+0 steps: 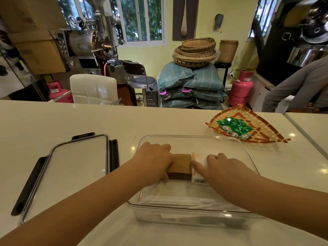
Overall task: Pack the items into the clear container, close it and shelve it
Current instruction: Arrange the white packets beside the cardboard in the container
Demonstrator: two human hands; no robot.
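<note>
A clear rectangular container [198, 139] stands open on the white counter in front of me. Inside it, my left hand [154, 159] grips a brown stack of paper sleeves [181, 166] from the left side. Just right of the stack lies a white packet with orange print and a barcode [199, 176], and my right hand [223, 167] rests on it with the fingers pressing down. White flat items lie along the container's near wall. The container's clear lid [78, 167], with black clips, lies flat on the counter to the left.
A woven bamboo tray [266, 137] holding several green sachets [234, 126] sits on the counter at the back right. Another person's grey sleeve [298, 86] shows at the right. Beyond the counter are chairs, stacked sacks, baskets, pink gas cylinders and roasting machines.
</note>
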